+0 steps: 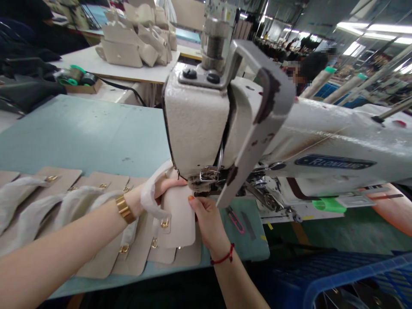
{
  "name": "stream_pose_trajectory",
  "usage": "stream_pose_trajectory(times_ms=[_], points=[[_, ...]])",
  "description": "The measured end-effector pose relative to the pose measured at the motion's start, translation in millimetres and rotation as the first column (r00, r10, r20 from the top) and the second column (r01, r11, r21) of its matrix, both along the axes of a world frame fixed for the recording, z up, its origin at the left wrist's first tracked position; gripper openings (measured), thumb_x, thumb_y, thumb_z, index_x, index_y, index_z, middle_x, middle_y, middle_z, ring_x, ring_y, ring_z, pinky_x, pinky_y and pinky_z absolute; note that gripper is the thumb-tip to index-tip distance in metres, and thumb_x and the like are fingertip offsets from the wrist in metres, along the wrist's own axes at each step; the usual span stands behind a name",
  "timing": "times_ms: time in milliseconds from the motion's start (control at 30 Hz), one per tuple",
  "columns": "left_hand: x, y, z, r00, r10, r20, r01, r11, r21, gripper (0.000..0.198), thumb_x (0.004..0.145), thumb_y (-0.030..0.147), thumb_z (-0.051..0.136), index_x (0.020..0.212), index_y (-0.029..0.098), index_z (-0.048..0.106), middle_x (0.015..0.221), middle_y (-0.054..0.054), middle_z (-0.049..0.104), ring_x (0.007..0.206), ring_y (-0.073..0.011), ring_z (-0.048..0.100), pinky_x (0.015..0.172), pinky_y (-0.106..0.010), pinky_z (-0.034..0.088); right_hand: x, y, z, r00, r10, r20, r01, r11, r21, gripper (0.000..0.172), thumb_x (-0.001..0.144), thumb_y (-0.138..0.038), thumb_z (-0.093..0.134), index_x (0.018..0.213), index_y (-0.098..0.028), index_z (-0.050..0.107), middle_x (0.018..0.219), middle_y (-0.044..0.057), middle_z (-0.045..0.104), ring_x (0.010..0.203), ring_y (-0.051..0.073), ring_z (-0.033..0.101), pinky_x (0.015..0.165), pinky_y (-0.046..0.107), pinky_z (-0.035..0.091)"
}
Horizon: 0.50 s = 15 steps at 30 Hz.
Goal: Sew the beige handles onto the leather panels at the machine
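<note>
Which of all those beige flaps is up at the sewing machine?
The flap held between the left hand and right hand, its top under the sewing machine; the other flaps lie overlapping on the teal table.

Panel [180, 221] beneath sewing machine head [198, 124]; row of panels [106, 257] leftward on table [80, 133]

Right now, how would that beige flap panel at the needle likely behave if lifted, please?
Probably fairly stiff: the beige flap panel looks flat, held by the left hand and right hand. Likely light, being thin. Its gold clasp may weight that edge slightly.
</note>
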State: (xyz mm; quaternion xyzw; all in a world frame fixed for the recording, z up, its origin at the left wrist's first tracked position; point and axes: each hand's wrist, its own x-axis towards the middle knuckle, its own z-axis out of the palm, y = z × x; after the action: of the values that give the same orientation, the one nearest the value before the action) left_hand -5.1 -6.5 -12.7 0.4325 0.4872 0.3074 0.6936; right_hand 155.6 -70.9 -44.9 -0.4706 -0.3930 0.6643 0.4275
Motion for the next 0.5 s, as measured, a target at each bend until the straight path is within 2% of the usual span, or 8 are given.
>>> stream_pose_trajectory(times_ms=[100, 200, 300, 400, 500], points=[[-4, -1, -7.2, 0.998, -0.042, 0.048, 0.047, 0.993, -0.108, 0.055, 0.065, 0.051, 0.076, 0.105, 0.015, 0.067, 0.086, -0.007, 0.076, 0.082, -0.0297, 0.071, 0.076, -0.039, 0.059, 2, 0, -0.6, 1.000, 0.005, 0.011, -0.005, 1.000, -0.018, 0.042, 0.083, -0.050, 0.061, 0.062, -0.014, 0.054, 0.056, -0.003, 0.046, 0.051, 0.008, 0.034, 0.049, 0.020, 0.027], [-9, -3, -14.6, 0.984, -0.122, 0.129, 0.146, 0.970, -0.194, 0.048, 0.070, 0.051, 0.074, 0.104, 0.017, 0.067, 0.097, -0.011, 0.075, 0.089, -0.0312, 0.071, 0.081, -0.042, 0.058, 7, -1, 3.2, 0.999, 0.038, 0.023, -0.037, 0.999, -0.034, 0.045, 0.082, -0.054, 0.063, 0.063, -0.013, 0.057, 0.057, -0.003, 0.049, 0.052, 0.008, 0.037, 0.049, 0.019, 0.029], [-12, -3, -22.2, 0.969, -0.156, 0.192, 0.204, 0.944, -0.258, 0.041, 0.075, 0.046, 0.072, 0.104, 0.017, 0.066, 0.097, -0.010, 0.076, 0.089, -0.0291, 0.071, 0.084, -0.041, 0.057, 12, -2, 8.8, 0.995, 0.090, 0.035, -0.089, 0.996, -0.022, 0.047, 0.081, -0.057, 0.065, 0.066, -0.013, 0.060, 0.060, -0.002, 0.050, 0.053, 0.008, 0.037, 0.049, 0.019, 0.027], [-13, -2, -26.2, 0.965, -0.128, 0.227, 0.196, 0.931, -0.307, 0.036, 0.075, 0.044, 0.072, 0.099, 0.017, 0.069, 0.091, -0.008, 0.077, 0.083, -0.0259, 0.072, 0.081, -0.036, 0.057, 14, -3, 11.7, 0.993, 0.102, 0.065, -0.102, 0.995, 0.000, 0.047, 0.081, -0.057, 0.065, 0.066, -0.012, 0.061, 0.060, -0.002, 0.050, 0.053, 0.008, 0.036, 0.049, 0.019, 0.026], [-12, -2, -24.1, 0.973, -0.112, 0.202, 0.171, 0.936, -0.308, 0.037, 0.072, 0.043, 0.074, 0.096, 0.016, 0.070, 0.088, -0.008, 0.077, 0.079, -0.0257, 0.071, 0.076, -0.034, 0.057, 13, -4, 10.9, 0.994, 0.089, 0.067, -0.091, 0.995, 0.027, 0.045, 0.083, -0.054, 0.064, 0.068, -0.011, 0.062, 0.061, -0.001, 0.051, 0.054, 0.008, 0.037, 0.050, 0.020, 0.028]])
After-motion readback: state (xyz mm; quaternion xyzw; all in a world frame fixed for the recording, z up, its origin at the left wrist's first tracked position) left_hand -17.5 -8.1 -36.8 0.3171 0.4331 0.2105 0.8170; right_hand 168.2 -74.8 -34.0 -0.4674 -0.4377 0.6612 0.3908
